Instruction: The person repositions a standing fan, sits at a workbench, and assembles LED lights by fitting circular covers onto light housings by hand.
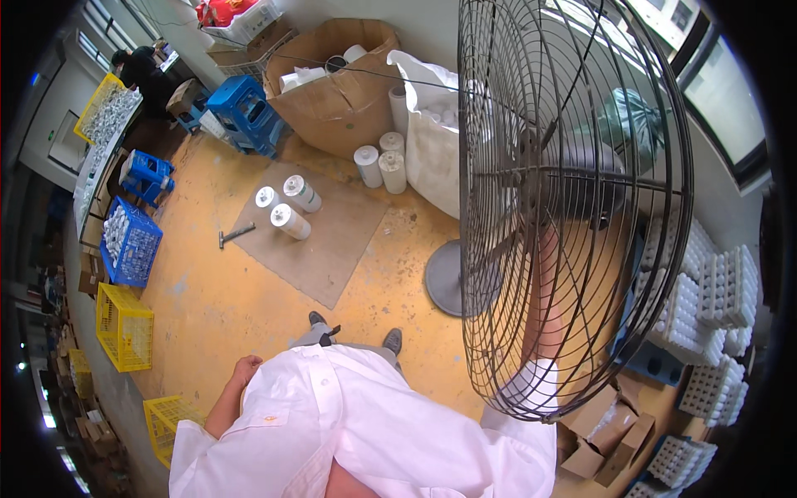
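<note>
A large black floor fan (573,174) stands close at the right, its wire cage covering much of that side. Behind the wires my right forearm (544,315) reaches up to the fan's neck, below the motor (585,178). My right hand (549,239) is at the neck and appears closed on it, though wires and hub partly hide its fingers. The round grey base (461,278) rests on the floor. My left hand (246,369) hangs beside my white shirt (315,407), fingers bent toward the cloth, their tips hidden. No held thing shows there.
White cylinders (290,222) and a hammer (237,235) are on and beside a brown floor sheet (332,257). A big carton (332,108) and white sack (427,158) stand behind. Blue stools (245,112) and yellow crates (124,328) line the left; stacked white trays (722,290) line the right.
</note>
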Available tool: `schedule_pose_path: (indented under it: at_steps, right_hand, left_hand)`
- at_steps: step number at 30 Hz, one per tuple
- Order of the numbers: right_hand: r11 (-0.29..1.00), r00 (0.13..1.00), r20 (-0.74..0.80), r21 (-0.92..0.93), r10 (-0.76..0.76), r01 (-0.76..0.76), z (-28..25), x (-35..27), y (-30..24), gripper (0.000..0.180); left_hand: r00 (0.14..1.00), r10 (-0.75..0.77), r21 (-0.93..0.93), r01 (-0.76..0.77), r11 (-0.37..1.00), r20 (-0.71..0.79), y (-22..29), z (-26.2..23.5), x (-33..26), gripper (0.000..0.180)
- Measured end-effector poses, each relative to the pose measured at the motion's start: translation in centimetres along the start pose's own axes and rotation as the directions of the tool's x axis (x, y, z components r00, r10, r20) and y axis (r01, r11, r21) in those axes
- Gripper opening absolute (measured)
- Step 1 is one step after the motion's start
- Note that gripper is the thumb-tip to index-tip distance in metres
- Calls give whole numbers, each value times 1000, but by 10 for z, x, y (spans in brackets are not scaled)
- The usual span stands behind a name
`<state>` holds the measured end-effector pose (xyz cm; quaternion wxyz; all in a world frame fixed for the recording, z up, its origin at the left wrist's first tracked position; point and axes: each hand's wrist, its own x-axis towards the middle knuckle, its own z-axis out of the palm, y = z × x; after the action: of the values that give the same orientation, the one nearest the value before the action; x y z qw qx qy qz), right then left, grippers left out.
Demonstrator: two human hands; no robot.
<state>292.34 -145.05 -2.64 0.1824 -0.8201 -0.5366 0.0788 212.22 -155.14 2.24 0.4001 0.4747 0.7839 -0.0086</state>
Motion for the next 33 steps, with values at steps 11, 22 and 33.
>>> schedule_pose_path:
  at_steps: [11, 22, 33]
  right_hand:
    - [939, 991, -10, -321, -131, 121, -44, 3, 16, 26]
    - [785, 929, -359, 550, -86, 285, -5, 33, -6, 37]
    - [764, 983, 118, 644, -137, 29, 121, 20, -98, 37]
  left_hand:
    - [990, 144, 212, -143, 967, 14, 49, -15, 27, 36]
    - [965, 257, 318, -259, 912, 49, 68, -41, 28, 35]
    - [974, 210, 237, -224, 945, 82, -4, -57, 105, 29]
